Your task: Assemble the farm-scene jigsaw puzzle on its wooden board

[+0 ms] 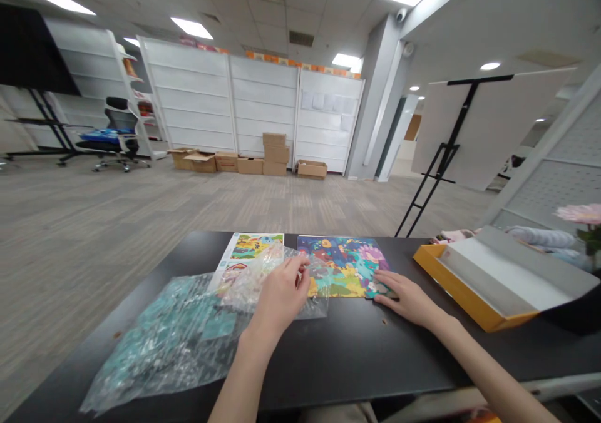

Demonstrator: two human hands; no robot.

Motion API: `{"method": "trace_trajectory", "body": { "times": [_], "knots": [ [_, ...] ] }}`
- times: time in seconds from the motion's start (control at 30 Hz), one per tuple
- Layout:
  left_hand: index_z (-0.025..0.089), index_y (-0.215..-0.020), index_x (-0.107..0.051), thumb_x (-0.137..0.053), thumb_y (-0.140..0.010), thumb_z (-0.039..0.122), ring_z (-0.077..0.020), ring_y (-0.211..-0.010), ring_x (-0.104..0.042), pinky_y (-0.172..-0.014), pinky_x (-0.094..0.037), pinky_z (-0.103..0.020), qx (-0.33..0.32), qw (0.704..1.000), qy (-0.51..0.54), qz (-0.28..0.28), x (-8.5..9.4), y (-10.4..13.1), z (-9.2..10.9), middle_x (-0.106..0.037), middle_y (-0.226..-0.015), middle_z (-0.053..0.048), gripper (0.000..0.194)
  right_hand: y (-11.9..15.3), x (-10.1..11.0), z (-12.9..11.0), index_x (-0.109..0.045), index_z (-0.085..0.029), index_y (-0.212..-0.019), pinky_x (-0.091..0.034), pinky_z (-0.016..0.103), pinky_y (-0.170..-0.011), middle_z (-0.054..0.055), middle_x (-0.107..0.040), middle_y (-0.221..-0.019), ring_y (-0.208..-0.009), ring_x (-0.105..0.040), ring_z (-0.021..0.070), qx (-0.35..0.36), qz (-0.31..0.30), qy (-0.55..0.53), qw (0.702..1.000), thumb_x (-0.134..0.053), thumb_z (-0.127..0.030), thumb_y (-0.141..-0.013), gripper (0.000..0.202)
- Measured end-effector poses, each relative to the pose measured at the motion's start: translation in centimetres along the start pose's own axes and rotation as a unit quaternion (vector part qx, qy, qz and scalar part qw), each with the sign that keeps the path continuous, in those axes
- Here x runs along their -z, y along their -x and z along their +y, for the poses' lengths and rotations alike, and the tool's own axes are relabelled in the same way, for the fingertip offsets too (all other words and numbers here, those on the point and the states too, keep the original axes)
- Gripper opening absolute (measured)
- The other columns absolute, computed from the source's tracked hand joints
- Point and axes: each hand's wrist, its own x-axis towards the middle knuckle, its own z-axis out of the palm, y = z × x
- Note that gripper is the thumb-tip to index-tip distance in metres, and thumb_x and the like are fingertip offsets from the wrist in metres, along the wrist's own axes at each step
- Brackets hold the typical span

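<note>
A colourful picture puzzle [335, 260] with cartoon animals lies flat on the black table. My right hand [410, 298] rests on its lower right corner, fingers stretched out, partly covering that corner. My left hand [284, 288] is closed, its fingertips curled together above the puzzle's left side. What those fingers hold, if anything, is hidden. Around and under this hand spreads a crumpled clear plastic bag [251, 285], overlapping the puzzle and a printed picture sheet [258, 246]. Nearer on the left, a larger clear bag [173, 329] contains teal pieces.
An open yellow box [474, 291] with a white inside stands on the right of the black table [338, 366]. Rolled fabric [539, 236] and pink flowers [580, 214] are behind it. Beyond the table are an easel stand [441, 154], cardboard boxes [275, 154] and an office chair [117, 132].
</note>
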Motion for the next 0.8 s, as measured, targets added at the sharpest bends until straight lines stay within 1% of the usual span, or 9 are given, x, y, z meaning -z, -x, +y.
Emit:
{"method": "trace_trajectory", "body": {
  "times": [0.1, 0.23, 0.37, 0.47, 0.6, 0.7, 0.8],
  "knots": [
    [0.022, -0.099, -0.065, -0.053, -0.090, 0.016, -0.0152, -0.069, -0.067, -0.064, -0.050, -0.027, 0.005, 1.000, -0.001, -0.002, 0.2, 0.0, 0.0, -0.073, -0.091, -0.002, 0.016, 0.2, -0.2, -0.6, -0.069, -0.023, -0.125, -0.054, 0.047, -0.102, 0.012, -0.067, -0.134, -0.121, -0.065, 0.0300, 0.022, 0.008, 0.034, 0.999, -0.059, -0.047, -0.095, 0.039],
    [0.022, -0.101, -0.065, -0.053, -0.091, 0.019, -0.0158, -0.071, -0.067, -0.064, -0.050, -0.027, 0.016, 1.000, 0.014, -0.009, 0.3, 0.0, 0.0, -0.073, -0.091, -0.003, 0.016, 0.6, -0.1, -1.7, -0.070, -0.022, -0.122, -0.058, 0.045, -0.096, 0.013, -0.070, -0.129, -0.116, -0.068, 0.0298, 0.052, 0.014, 0.067, 0.996, -0.055, -0.045, -0.098, 0.036],
    [0.021, -0.102, -0.064, -0.052, -0.092, 0.019, -0.0154, -0.071, -0.065, -0.066, -0.049, -0.028, 0.016, 1.000, 0.017, -0.013, 0.4, 0.0, 0.1, -0.072, -0.091, -0.003, 0.016, 1.2, -0.2, -2.9, -0.071, -0.022, -0.115, -0.060, 0.037, -0.089, 0.012, -0.074, -0.120, -0.108, -0.072, 0.0266, 0.079, 0.027, 0.070, 0.994, -0.050, -0.040, -0.102, 0.031],
    [0.021, -0.102, -0.064, -0.052, -0.093, 0.020, -0.0144, -0.069, -0.064, -0.066, -0.049, -0.027, 0.008, 0.999, 0.030, -0.014, 0.4, 0.1, 0.5, -0.071, -0.090, -0.002, 0.015, 1.5, -0.2, -3.3, -0.072, -0.021, -0.111, -0.059, 0.031, -0.084, 0.012, -0.076, -0.113, -0.103, -0.074, 0.0235, 0.093, 0.036, 0.062, 0.993, -0.047, -0.038, -0.103, 0.031],
    [0.021, -0.101, -0.065, -0.052, -0.093, 0.020, -0.0136, -0.067, -0.063, -0.066, -0.049, -0.027, -0.003, 0.999, 0.049, -0.017, 0.4, 0.3, 0.8, -0.070, -0.090, -0.001, 0.015, 1.1, 0.1, -3.1, -0.073, -0.019, -0.106, -0.057, 0.023, -0.070, 0.011, -0.079, -0.100, -0.085, -0.075, 0.0185, 0.106, 0.050, 0.081, 0.990, -0.043, -0.035, -0.105, 0.033],
    [0.022, -0.102, -0.065, -0.053, -0.092, 0.020, -0.0148, -0.070, -0.063, -0.069, -0.049, -0.028, -0.003, 0.999, 0.045, -0.023, 0.4, 0.4, 0.8, -0.071, -0.090, -0.001, 0.015, 0.3, 0.5, -2.6, -0.073, -0.017, -0.099, -0.053, 0.019, -0.064, 0.011, -0.078, -0.087, -0.075, -0.073, 0.0151, 0.127, 0.090, 0.096, 0.983, -0.043, -0.030, -0.105, 0.033],
    [0.021, -0.101, -0.065, -0.053, -0.092, 0.019, -0.0159, -0.071, -0.064, -0.070, -0.049, -0.029, 0.000, 0.999, 0.040, -0.025, 0.4, 0.4, 0.8, -0.071, -0.089, -0.001, 0.015, -0.7, 0.6, -2.0, -0.072, -0.016, -0.094, -0.050, 0.020, -0.063, 0.008, -0.077, -0.081, -0.070, -0.070, 0.0139, 0.150, 0.128, 0.112, 0.974, -0.045, -0.027, -0.104, 0.031]
  ]
}}
